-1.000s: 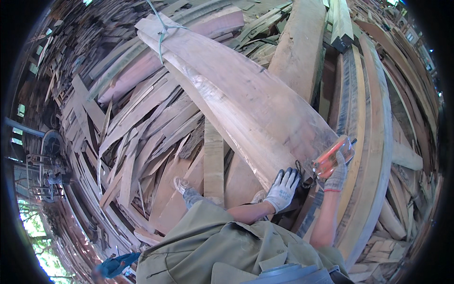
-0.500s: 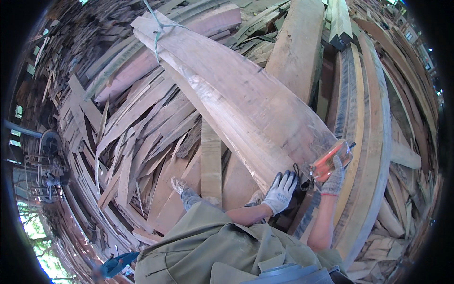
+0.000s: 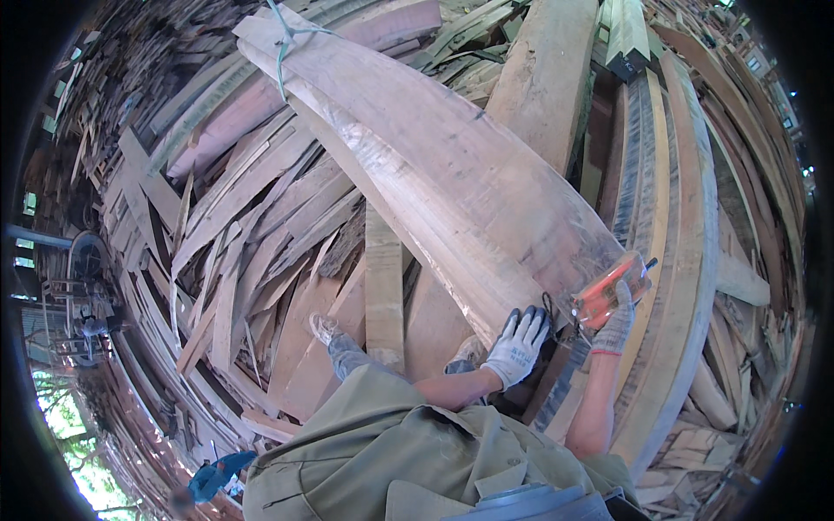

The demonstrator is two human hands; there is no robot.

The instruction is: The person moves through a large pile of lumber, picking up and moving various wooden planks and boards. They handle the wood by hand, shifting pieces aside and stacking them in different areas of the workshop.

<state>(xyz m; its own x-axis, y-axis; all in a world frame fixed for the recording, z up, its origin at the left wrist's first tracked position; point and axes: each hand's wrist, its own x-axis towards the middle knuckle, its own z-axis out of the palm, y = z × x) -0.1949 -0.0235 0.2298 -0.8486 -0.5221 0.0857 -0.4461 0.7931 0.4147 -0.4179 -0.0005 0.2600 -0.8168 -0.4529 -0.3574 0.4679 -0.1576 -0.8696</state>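
Observation:
My right hand (image 3: 616, 328), in a knitted work glove, grips an orange handheld remote control (image 3: 605, 297) with a short black stub at its far end. Clear plastic seems to cover it, and a dark cord loop hangs at its left. My left hand (image 3: 516, 349), in a white glove with dark fingertips, rests with stretched fingers against the near end of a stack of long wide boards (image 3: 469, 191). A light blue-green sling (image 3: 285, 43) goes round the far end of that stack. The remote control is just right of the stack's near end.
Long curved planks (image 3: 686, 260) run along the right. Loose offcuts (image 3: 261, 208) lie heaped on the left, around my feet. A thick slab (image 3: 547, 87) lies beyond the stack. Machinery with a wheel (image 3: 85, 260) stands at the far left, and a blue cloth-like thing (image 3: 217, 476) is at lower left.
The view has shifted slightly, so the board stack appears a little farther left and up. Both hands keep nearly the same places, the right one still on the remote control.

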